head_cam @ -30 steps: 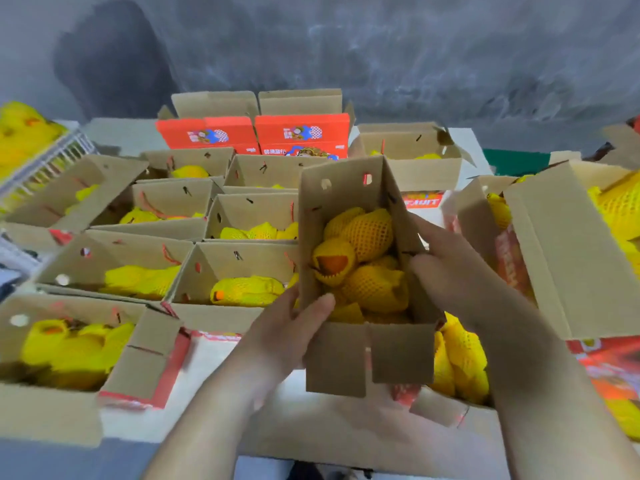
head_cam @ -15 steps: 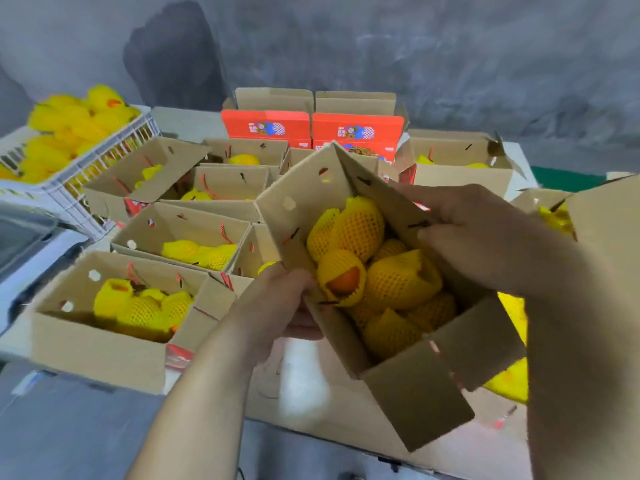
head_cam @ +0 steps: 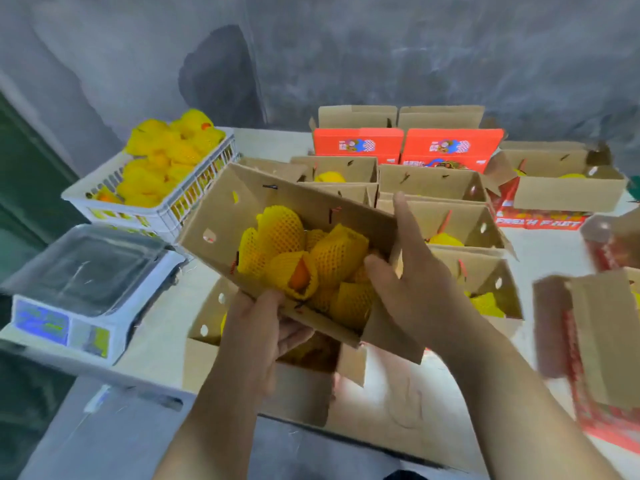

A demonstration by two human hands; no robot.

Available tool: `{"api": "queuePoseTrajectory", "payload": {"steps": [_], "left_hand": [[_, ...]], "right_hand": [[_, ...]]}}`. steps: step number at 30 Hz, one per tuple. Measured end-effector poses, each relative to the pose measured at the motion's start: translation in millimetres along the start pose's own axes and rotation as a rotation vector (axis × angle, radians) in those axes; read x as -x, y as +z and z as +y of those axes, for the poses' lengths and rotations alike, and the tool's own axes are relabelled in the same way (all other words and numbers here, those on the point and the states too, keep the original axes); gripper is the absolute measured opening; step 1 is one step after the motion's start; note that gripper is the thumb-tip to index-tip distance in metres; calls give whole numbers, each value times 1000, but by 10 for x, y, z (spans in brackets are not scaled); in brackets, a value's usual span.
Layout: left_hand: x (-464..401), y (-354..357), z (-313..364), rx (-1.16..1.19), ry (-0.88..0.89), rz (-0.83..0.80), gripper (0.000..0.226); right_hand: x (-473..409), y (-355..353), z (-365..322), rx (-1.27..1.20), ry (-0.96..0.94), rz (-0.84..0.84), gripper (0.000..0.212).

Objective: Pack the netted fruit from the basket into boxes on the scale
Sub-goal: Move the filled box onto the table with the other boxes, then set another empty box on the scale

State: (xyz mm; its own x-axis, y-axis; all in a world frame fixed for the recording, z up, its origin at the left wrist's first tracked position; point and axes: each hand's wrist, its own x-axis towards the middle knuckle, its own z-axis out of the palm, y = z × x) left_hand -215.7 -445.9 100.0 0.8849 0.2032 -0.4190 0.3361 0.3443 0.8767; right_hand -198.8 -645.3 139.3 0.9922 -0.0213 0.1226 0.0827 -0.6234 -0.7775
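Note:
I hold a cardboard box (head_cam: 221, 216) in the air, tilted, with several fruits in yellow foam nets (head_cam: 311, 261) inside. My left hand (head_cam: 258, 327) grips its near edge from below, thumb on the rim. My right hand (head_cam: 412, 271) grips the box's right end wall, fingers along the outside and thumb inside. The scale (head_cam: 86, 282), with a clear cover and nothing on its pan, stands to the left of the box. Behind the scale, a white basket (head_cam: 156, 209) is heaped with netted fruit.
Several open cardboard boxes (head_cam: 460, 226) with netted fruit fill the white table (head_cam: 159, 334) behind and under the held box. Two red printed boxes (head_cam: 405, 147) stand at the back. A red and brown box (head_cam: 595, 341) lies at the right edge.
The box has swung leftward and tilted more, carried by both hands. The view has turned left, so the scale and the basket have come into sight.

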Motion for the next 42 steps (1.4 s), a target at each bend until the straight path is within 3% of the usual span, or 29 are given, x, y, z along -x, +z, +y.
{"api": "queuePoseTrajectory", "payload": {"steps": [2,7,14,22,30,34,37,42], "left_hand": [[-119,-293,132,-9,42,-6,26],[-397,-637,332,15,141,-27,31],[-1014,-1204,787,6,139,105,26],[-1443,-2269,1267,-106,153,182,11],[-1924,-3674,1968,-256,122,18,24],[-2156,-4277,2257,-225,35,5,32],[-2285,-4556,2344,-101,-50,-36,19],[-2499,-4779,2281,-86,-145,-35,26]], "right_hand": [[49,356,-175,-51,67,-23,95],[-325,814,-497,237,-1,74,89],[-884,1437,-927,-74,-5,-92,79],[-1141,2339,-1566,-263,24,-130,83],[-1202,3699,-2447,-343,-16,-35,74],[-1332,4302,-2792,-363,5,-64,64],[-1399,4548,-2995,-294,18,-54,74],[-1677,4840,-2978,-292,95,-190,76]]}}
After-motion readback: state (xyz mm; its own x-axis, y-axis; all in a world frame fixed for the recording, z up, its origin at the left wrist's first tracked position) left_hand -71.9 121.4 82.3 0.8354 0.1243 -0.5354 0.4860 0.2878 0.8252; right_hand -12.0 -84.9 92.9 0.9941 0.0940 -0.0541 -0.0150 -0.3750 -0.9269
